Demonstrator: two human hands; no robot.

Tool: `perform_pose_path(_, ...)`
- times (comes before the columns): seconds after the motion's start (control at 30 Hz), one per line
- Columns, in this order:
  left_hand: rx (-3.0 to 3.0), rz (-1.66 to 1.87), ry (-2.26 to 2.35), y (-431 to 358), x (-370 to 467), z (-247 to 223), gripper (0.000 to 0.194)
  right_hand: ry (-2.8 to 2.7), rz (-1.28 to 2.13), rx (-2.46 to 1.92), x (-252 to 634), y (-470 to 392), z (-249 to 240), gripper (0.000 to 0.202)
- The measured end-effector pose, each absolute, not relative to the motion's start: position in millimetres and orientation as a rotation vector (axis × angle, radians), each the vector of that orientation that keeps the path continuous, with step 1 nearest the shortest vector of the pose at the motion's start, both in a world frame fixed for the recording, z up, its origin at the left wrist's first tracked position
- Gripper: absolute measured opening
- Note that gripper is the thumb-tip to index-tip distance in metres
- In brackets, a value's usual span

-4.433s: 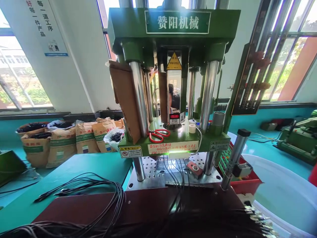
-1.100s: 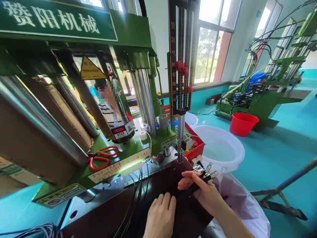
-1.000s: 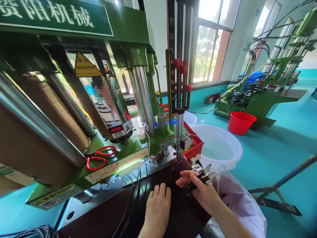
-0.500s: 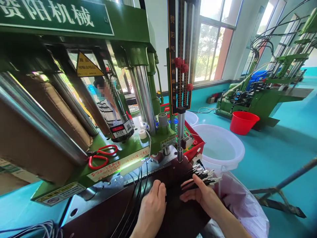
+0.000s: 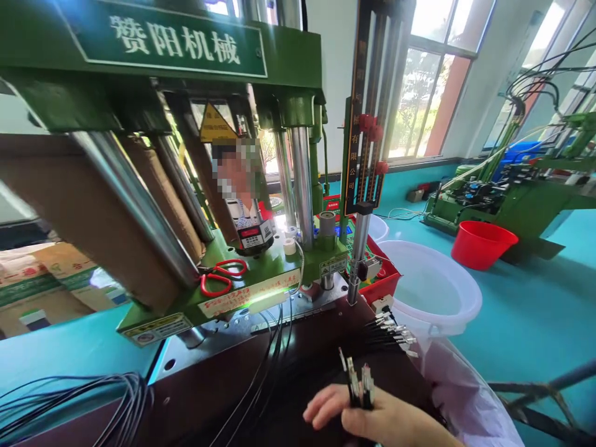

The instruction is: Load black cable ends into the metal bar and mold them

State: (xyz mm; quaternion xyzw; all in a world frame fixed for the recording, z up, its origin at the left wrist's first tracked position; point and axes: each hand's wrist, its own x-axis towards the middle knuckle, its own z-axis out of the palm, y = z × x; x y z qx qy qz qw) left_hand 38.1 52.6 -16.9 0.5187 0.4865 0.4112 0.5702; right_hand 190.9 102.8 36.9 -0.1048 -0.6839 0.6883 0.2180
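The right hand point(image 5: 372, 415) grips several black cables with metal connectors point(image 5: 357, 379) upright

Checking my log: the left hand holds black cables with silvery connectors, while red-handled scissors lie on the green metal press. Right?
Not quite: the head view shows the right hand holding the black cables; the red-handled scissors do lie on the green press.

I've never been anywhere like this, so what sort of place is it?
Probably a factory workshop: there is a big green press with steel columns, green machinery with black hoses, and a row of black cables with metal plugs.
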Motion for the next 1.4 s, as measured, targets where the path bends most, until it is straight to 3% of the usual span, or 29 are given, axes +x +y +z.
perform_pose_path(0.1,0.972,1.074,0.948,58,69,-19,0.037,-1.811,1.974,-0.334,184,110,34,0.033)
perform_pose_path(0.17,0.877,1.102,0.877,59,90,-20,0.049,-1.574,2.071,-0.337,184,122,37,0.041)
perform_pose_path(0.27,0.78,1.123,0.855,60,109,-17,0.052,-1.43,1.972,-0.368,186,144,54,0.047)
perform_pose_path(0.43,0.601,1.051,0.842,69,108,-3,0.049,-2.193,1.717,-0.587,185,162,85,0.036)
perform_pose_path(0.63,0.46,1.143,0.732,77,105,2,0.048,-2.666,1.413,-0.387,178,166,81,0.041)
perform_pose_path(0.87,0.444,1.253,0.87,87,101,-2,0.045,-2.483,1.887,-0.217,167,183,65,0.054)
perform_pose_path(0.93,0.437,1.273,0.936,92,92,-2,0.047,-2.63,1.581,-0.389,159,193,55,0.049)
perform_pose_path(1.03,0.413,1.365,1.066,100,77,-5,0.05,-2.737,0.801,-0.811,143,212,33,0.039)
perform_pose_path(1.1,0.43,1.426,1.121,104,70,-10,0.051,-2.726,0.555,-0.973,134,221,18,0.034)
perform_pose_path(1.27,0.536,1.393,1.168,106,68,-23,0.052,-2.795,0.393,-1.116,127,225,7,0.03)
perform_pose_path(1.4,0.571,1.346,1.174,100,71,-23,0.052,-2.833,0.64,-1.128,146,222,22,0.015)
